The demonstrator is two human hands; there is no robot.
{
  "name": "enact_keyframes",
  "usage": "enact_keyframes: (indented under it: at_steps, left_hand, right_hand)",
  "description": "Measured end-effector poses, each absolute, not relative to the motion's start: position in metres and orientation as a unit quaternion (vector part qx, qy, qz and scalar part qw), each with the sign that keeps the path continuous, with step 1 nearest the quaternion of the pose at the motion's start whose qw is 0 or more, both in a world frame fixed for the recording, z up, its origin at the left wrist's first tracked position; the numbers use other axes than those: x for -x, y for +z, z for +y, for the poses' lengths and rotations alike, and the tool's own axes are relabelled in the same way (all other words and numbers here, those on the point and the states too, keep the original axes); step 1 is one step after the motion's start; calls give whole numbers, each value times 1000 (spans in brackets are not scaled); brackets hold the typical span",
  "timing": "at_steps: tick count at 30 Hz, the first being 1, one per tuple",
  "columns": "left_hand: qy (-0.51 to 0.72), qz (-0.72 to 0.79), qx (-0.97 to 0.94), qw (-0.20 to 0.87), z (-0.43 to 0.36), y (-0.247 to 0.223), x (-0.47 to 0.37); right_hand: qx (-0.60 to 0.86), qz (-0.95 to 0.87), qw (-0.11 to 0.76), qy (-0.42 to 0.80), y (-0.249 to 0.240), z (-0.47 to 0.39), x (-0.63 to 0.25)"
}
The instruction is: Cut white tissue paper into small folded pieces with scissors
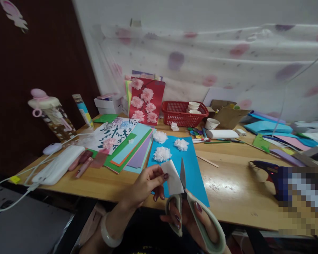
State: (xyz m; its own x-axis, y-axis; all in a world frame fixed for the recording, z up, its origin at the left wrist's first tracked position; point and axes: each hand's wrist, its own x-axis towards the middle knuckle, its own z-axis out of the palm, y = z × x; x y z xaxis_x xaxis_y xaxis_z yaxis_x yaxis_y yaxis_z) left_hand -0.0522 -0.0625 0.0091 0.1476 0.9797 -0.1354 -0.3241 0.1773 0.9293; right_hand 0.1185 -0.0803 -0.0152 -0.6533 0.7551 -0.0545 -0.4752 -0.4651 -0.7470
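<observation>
Pinched between the thumb and fingers of my left hand (pixel 151 181) is a small folded piece of white paper (pixel 172 178). My right hand (pixel 196 218) has its fingers through the pale handles of a pair of scissors (pixel 183 176). The blades point up and away from me, at the right edge of the paper; whether they bite into it I cannot tell. Both hands are above the near part of a blue sheet (pixel 192 158). On its far part lie three white paper flowers, among them a larger one (pixel 162 154).
A red card with pink flowers (pixel 145 102) stands behind, beside a red basket (pixel 172 114) holding paper cups. Coloured sheets (pixel 132 151) lie left, near a white power bank (pixel 59 165) with cables. At right are a glue gun (pixel 267 171) and a wooden stick (pixel 208 161).
</observation>
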Motion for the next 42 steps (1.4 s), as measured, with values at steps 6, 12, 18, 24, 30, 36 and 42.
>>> enact_keyframes:
  at_steps: [6, 12, 18, 24, 30, 36, 42]
  left_hand:
    - [506, 412, -387, 651, -61, 9, 52]
    - [511, 419, -405, 631, -60, 7, 56]
    - [513, 432, -429, 605, -59, 7, 60]
    - [525, 462, -441, 563, -61, 9, 59]
    - [532, 471, -457, 535, -61, 4, 59]
    - [518, 480, -473, 527, -60, 4, 57]
    - [445, 475, -518, 555, -64, 3, 50]
  right_hand:
    - [193, -383, 387, 816, -24, -79, -113]
    - [223, -429, 393, 782, -38, -77, -110]
    - [300, -460, 373, 748, -32, -74, -114]
    - [573, -601, 431, 352, -4, -58, -175]
    - [716, -618, 312, 91, -8, -33, -240]
    - [719, -567, 402, 23, -3, -38, -235]
    - [475, -619, 461, 423, 1, -56, -166]
